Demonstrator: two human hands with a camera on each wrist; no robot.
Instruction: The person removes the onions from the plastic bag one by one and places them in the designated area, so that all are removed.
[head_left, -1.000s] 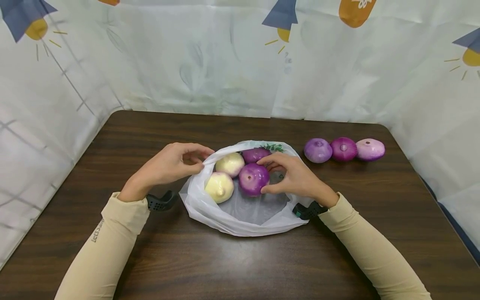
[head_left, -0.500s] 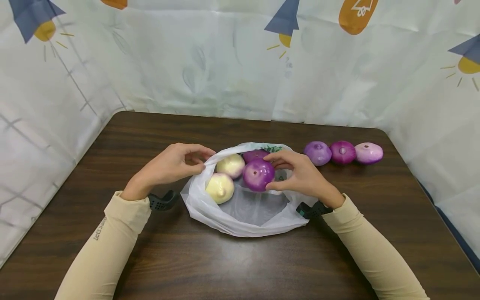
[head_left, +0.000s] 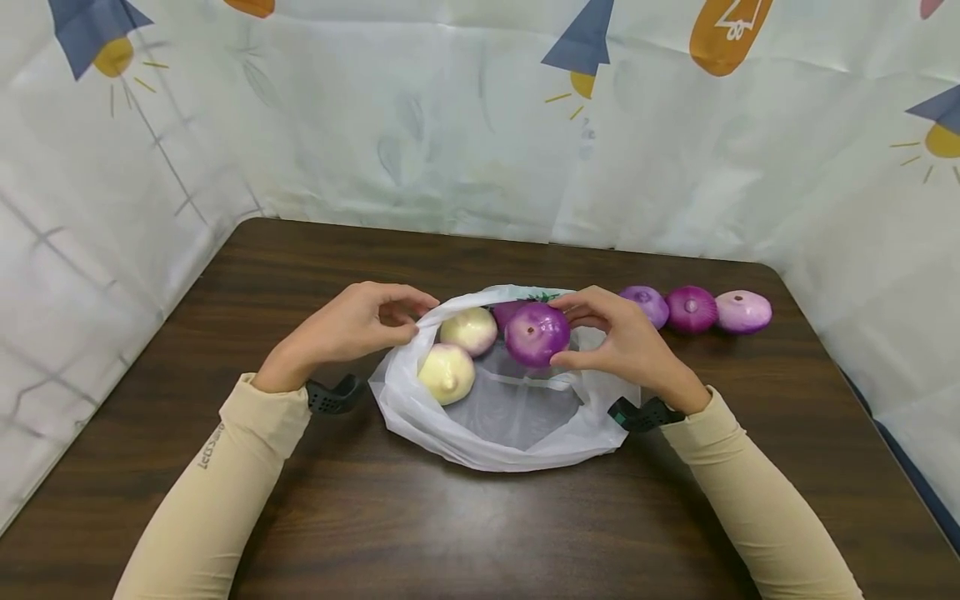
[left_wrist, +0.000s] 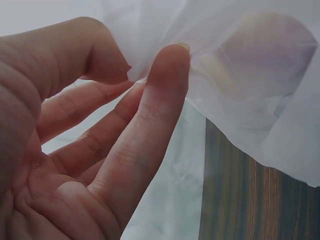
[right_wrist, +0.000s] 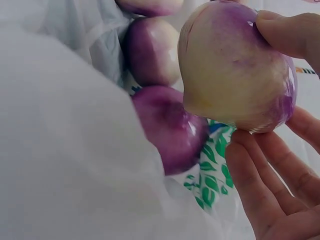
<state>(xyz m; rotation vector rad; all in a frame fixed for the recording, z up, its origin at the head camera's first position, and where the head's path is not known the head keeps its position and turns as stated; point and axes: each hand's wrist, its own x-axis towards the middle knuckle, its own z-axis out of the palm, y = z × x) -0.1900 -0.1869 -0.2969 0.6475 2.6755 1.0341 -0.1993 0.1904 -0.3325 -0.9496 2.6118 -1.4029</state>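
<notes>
A white plastic bag (head_left: 510, 457) lies open-mouthed on the table. My left hand (head_left: 352, 327) pinches its left rim; in the left wrist view, thumb and forefinger meet on the thin plastic (left_wrist: 250, 115). Between thumb and fingers my right hand (head_left: 626, 337) grips a purple onion (head_left: 537, 333), held over the bag's mouth. The right wrist view shows this onion (right_wrist: 235, 70) paler on its other side. Two pale onions, one nearer (head_left: 447, 374) and one farther (head_left: 469, 331), sit in the bag's left part. Behind the held onion, another purple onion (head_left: 507, 312) is partly hidden.
Right of the bag, a row on the brown table (head_left: 360, 517) holds a light purple onion (head_left: 647, 305), partly behind my right hand, a dark purple onion (head_left: 691, 309) and a pinkish onion (head_left: 743, 312). A printed white sheet (head_left: 450, 125) hangs behind the table.
My right hand has lifted the purple onion up and to the right from among the others in the bag. The left hand keeps its hold on the rim. The head view has shifted slightly.
</notes>
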